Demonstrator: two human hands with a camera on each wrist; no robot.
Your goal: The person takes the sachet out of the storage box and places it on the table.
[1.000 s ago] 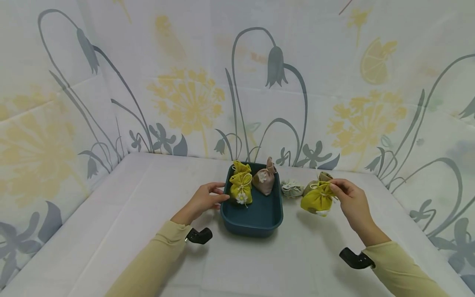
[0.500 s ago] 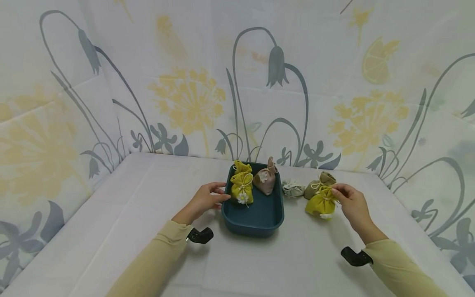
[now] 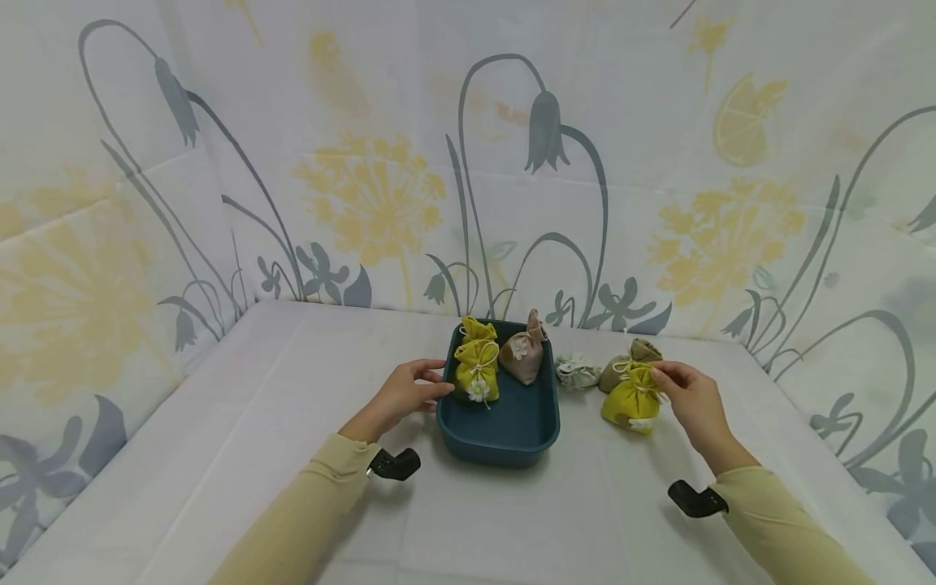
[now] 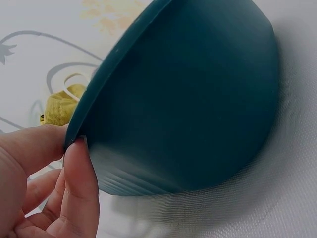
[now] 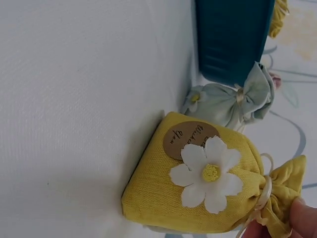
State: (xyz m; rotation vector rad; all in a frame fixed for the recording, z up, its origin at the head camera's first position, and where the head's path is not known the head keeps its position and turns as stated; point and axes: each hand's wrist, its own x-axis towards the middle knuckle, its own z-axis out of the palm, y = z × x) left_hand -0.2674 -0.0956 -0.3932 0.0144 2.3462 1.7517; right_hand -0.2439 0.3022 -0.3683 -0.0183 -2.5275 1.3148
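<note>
From the head camera, both forearms in pale yellow sleeves reach forward over a white table (image 3: 219, 455), each with a black wrist mount. The left hand (image 3: 405, 396) lies low against the left wall of a dark teal tray (image 3: 504, 443), thumb and fingers curled onto its rim. Inside the tray stand two yellow pouches (image 3: 477, 370), one behind the other, and a pink pouch (image 3: 523, 351) leaning at the far right corner. The right hand (image 3: 687, 402) is out to the right of the tray, wrist bent inward, fingertips pinching the gathered neck of a yellow pouch on the table (image 3: 632, 398). That pouch sits on the cloth, well apart from the tray's right wall. Just behind it is a beige pouch (image 3: 634, 357), and between that and the tray lies a pale green pouch (image 3: 576, 371).

The left wrist camera shows the tray's outer wall (image 4: 188, 109) filling the picture. The thumb lies along the rim at the left edge, and a finger (image 4: 79, 193) presses up the wall below it, so the rim is pinched between them. A bit of yellow pouch with white cord (image 4: 62, 106) peeks over the rim.

The right wrist camera shows the yellow pouch (image 5: 188, 198) resting on the cloth, bearing a white daisy (image 5: 207, 172) and a round brown label (image 5: 188, 140). A fingertip (image 5: 304, 220) grips its tied neck at the lower right corner. Beyond it lies the pale green pouch (image 5: 233, 101), then the tray (image 5: 233, 37)
</note>
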